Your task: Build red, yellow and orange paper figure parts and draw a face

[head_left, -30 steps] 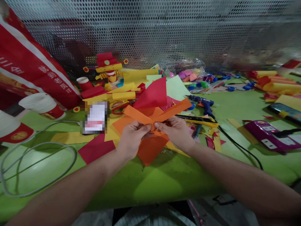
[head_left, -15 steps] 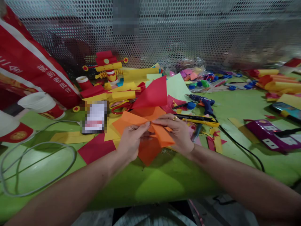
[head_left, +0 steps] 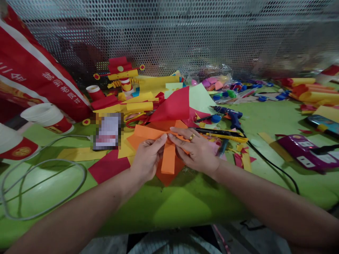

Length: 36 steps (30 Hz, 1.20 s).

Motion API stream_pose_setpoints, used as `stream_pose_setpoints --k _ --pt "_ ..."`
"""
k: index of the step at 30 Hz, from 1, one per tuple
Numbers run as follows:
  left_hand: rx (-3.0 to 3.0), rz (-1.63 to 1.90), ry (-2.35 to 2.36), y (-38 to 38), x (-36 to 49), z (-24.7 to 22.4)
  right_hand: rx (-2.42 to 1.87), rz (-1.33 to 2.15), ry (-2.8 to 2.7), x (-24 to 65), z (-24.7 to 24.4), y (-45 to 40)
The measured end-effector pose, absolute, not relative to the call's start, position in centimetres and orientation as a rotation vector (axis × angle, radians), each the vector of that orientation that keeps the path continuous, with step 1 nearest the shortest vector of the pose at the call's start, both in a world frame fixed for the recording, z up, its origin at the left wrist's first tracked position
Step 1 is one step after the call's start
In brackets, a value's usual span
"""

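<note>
Between my hands is a folded piece of orange paper (head_left: 168,158), a narrow strip of it hanging down toward me. My left hand (head_left: 148,155) pinches it from the left, thumb on top. From the right, my right hand (head_left: 197,150), a ring on one finger, presses its fingertips onto the upper fold. The underside of the paper and some fingertips are hidden. Beneath lies a darker orange sheet (head_left: 166,179). A red sheet (head_left: 174,106) stands up just behind, with red-handled scissors (head_left: 135,121) to its left.
A phone (head_left: 107,132) on a cable and paper cups (head_left: 47,118) are at left. A blue glue gun (head_left: 230,114) and a yellow-and-black cutter (head_left: 225,135) lie right of my hands. A purple power strip (head_left: 304,151) sits farther right. A metal mesh (head_left: 169,46) rises behind the table.
The orange strip has swung from pointing right to hanging straight down between my hands. My right hand has shifted a little, its fingers now lying over the fold.
</note>
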<state>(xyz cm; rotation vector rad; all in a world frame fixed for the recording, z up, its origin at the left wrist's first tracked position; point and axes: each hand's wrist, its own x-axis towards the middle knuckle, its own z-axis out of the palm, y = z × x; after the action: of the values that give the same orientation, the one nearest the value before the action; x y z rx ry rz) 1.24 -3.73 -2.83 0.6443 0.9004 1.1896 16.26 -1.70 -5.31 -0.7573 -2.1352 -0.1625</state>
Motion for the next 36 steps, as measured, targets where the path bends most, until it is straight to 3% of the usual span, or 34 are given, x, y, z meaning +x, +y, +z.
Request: stream_pose_setpoints --k 8,20,36 --pt "0.736 1.223 0.943 -3.3 1.0 -3.2 -0.864 -0.017 -2.200 15.9 -5.6 -2.0" --pt "1.195 1.015 1.245 -3.7 0.4 -3.5 -0.938 0.948 -1.618 16.1 -4.2 -1.7" --pt "1.255 1.211 1.139 -4.3 0.3 -3.1 -1.007 1.234 -1.346 15.7 -4.2 -1.9"
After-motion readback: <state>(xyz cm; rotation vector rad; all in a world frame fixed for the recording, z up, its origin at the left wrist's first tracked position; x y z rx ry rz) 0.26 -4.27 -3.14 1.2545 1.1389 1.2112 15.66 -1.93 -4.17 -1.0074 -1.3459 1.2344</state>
